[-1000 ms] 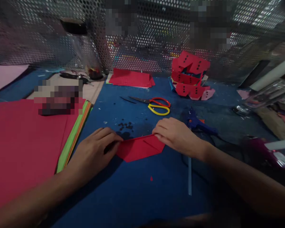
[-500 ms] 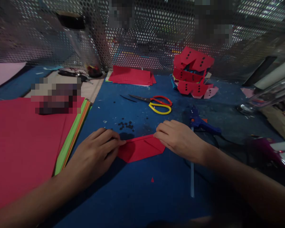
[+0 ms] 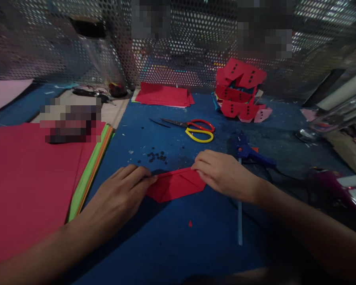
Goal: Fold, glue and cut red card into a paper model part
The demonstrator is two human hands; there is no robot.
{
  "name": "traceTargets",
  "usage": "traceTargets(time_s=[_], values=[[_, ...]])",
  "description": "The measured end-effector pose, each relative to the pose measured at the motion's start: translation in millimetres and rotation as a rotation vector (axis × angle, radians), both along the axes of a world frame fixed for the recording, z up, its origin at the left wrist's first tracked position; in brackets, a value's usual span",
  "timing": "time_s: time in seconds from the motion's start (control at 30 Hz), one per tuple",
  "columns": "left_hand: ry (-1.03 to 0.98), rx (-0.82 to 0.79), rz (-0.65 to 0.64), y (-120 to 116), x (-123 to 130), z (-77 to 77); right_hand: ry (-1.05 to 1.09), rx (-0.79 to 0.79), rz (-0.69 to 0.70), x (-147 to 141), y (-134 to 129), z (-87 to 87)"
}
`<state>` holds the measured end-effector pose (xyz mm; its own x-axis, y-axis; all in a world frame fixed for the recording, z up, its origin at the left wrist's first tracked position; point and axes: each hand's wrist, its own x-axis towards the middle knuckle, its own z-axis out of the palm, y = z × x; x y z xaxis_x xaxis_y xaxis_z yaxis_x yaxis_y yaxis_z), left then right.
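A folded piece of red paper (image 3: 178, 186) lies on the blue table between my hands. My left hand (image 3: 129, 188) is closed on its left end, thumb and fingers at the upper corner. At the opposite end, my right hand (image 3: 218, 172) pinches the upper right corner. A folded strip runs along the far edge of the paper, and a crease slants across its right part. Just beyond it are several small black paper dots (image 3: 157, 156). Scissors (image 3: 192, 126) with one red and one yellow handle lie farther back. A small red scrap (image 3: 190, 223) sits nearer to me.
A blue glue gun (image 3: 252, 154) with a glue stick and cord lies right of my right hand. Red paper shapes with black dots (image 3: 240, 91) are piled at the back, beside stacked red sheets (image 3: 164, 95). Large coloured sheets (image 3: 32, 186) cover the left. A perforated metal panel (image 3: 190, 51) stands behind.
The fingers of my left hand have shifted slightly down and flattened along the paper's left end. My right hand keeps its pinch almost in the same place.
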<state>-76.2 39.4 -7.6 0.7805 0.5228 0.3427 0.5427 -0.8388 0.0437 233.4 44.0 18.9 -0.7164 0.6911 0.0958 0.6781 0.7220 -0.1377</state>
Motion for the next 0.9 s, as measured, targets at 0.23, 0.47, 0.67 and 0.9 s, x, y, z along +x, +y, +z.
traceTargets(time_s=[0.23, 0.47, 0.67, 0.9], values=[[0.089, 0.082, -0.001, -9, 0, 2.4, 0.062, -0.034, -0.047, 1, 0, -3.0], [0.080, 0.077, 0.108, -20, 7, 0.4, 0.068, -0.044, -0.061, 1, 0, -3.4], [0.115, -0.041, 0.137, -32, 10, 13.0, 0.073, -0.057, -0.075, 2, 0, -4.4], [0.204, -0.103, 0.130, -36, 11, 7.3, 0.075, -0.066, -0.080, 2, 1, -5.2]])
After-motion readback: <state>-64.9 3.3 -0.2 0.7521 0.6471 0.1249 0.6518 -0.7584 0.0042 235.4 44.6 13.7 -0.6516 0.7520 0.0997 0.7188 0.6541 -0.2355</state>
